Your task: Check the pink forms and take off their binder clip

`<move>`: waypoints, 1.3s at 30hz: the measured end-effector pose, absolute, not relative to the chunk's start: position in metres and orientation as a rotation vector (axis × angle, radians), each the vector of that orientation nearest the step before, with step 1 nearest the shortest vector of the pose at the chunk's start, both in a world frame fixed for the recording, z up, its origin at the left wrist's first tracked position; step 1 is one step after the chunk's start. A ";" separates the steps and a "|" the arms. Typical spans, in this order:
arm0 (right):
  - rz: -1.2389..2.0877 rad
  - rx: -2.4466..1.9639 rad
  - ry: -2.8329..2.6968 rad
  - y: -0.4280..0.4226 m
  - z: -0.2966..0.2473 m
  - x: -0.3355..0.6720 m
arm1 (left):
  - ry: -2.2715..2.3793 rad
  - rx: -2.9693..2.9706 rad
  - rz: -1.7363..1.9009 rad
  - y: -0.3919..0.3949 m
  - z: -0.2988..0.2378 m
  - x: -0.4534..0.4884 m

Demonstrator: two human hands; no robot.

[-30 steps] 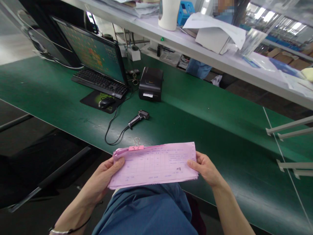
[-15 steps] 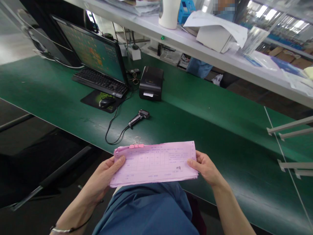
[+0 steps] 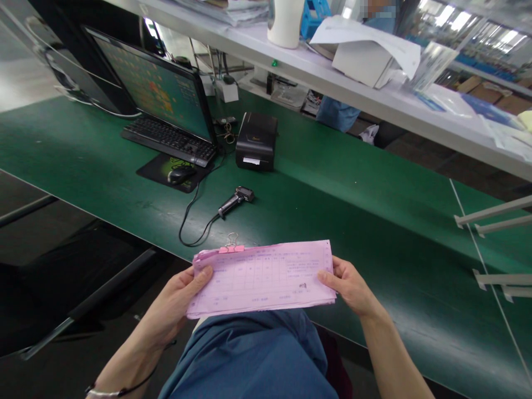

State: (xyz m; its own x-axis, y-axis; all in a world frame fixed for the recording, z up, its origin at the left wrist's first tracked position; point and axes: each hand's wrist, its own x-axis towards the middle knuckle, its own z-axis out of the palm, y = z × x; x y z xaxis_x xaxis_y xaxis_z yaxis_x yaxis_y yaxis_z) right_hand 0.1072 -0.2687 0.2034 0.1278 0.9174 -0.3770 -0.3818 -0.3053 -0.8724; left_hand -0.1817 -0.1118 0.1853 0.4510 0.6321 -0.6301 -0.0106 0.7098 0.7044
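A stack of pink printed forms, held together by a pink binder clip at its top left, is in both my hands above my lap. My left hand grips the stack's left end, thumb on top. My right hand grips the right end, thumb on the paper. The forms hover at the near edge of the green table.
On the table lie a corded barcode scanner, a black label printer, a monitor, keyboard and mouse. A white shelf with papers runs above. Another person in blue stands behind it.
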 end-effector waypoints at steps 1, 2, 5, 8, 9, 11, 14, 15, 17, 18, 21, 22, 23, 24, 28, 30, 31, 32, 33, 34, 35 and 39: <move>1.456 -1.263 -0.602 -0.269 0.203 0.107 | 1.042 0.699 0.439 -0.112 0.185 -0.181; 1.456 -1.263 -0.602 -0.269 0.203 0.107 | 1.044 0.703 0.437 -0.112 0.186 -0.181; 1.456 -1.265 -0.610 -0.268 0.203 0.107 | 1.047 0.701 0.435 -0.111 0.187 -0.180; 1.458 -1.266 -0.613 -0.268 0.203 0.107 | 1.051 0.702 0.441 -0.112 0.187 -0.180; 1.460 -1.266 -0.614 -0.267 0.203 0.107 | 1.052 0.700 0.444 -0.112 0.187 -0.180; 1.461 -1.267 -0.611 -0.267 0.204 0.107 | 1.051 0.692 0.445 -0.112 0.186 -0.180; 1.463 -1.268 -0.604 -0.267 0.205 0.107 | 1.051 0.684 0.452 -0.112 0.185 -0.181; 1.465 -1.268 -0.604 -0.267 0.205 0.107 | 1.053 0.683 0.456 -0.112 0.185 -0.181; 1.472 -1.267 -0.605 -0.267 0.205 0.106 | 1.057 0.686 0.460 -0.112 0.185 -0.181; 1.474 -1.269 -0.606 -0.267 0.205 0.106 | 1.058 0.688 0.458 -0.112 0.185 -0.181; 1.467 -1.273 -0.612 -0.267 0.205 0.106 | 1.055 0.690 0.450 -0.113 0.185 -0.181; 1.464 -1.274 -0.612 -0.267 0.205 0.106 | 1.053 0.690 0.452 -0.113 0.186 -0.181; 1.461 -1.275 -0.614 -0.267 0.205 0.106 | 1.053 0.687 0.453 -0.113 0.186 -0.181; 1.460 -1.277 -0.614 -0.268 0.205 0.106 | 1.055 0.685 0.457 -0.114 0.186 -0.180; 1.458 -1.283 -0.609 -0.269 0.205 0.106 | 1.059 0.678 0.466 -0.114 0.188 -0.179; 1.457 -1.283 -0.613 -0.269 0.205 0.106 | 1.053 0.688 0.470 -0.115 0.189 -0.179; 1.457 -1.283 -0.616 -0.269 0.205 0.106 | 1.051 0.693 0.471 -0.115 0.190 -0.179; 1.456 -1.285 -0.618 -0.269 0.206 0.106 | 1.051 0.697 0.472 -0.115 0.191 -0.178; 1.454 -1.288 -0.618 -0.269 0.206 0.106 | 1.052 0.699 0.471 -0.115 0.191 -0.178; 1.452 -1.293 -0.616 -0.269 0.206 0.106 | 1.053 0.701 0.472 -0.116 0.191 -0.178; 1.451 -1.297 -0.612 -0.269 0.206 0.106 | 1.056 0.701 0.472 -0.116 0.191 -0.178; 1.455 -1.295 -0.605 -0.269 0.205 0.107 | 1.061 0.700 0.471 -0.116 0.189 -0.179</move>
State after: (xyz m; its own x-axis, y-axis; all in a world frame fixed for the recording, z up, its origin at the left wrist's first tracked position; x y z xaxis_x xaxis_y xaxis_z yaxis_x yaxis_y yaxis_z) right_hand 0.1067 -0.2692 0.2051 0.1331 0.9100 -0.3927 -0.3629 -0.3240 -0.8737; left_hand -0.1788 -0.1158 0.1895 0.4234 0.6575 -0.6233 -0.0221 0.6952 0.7184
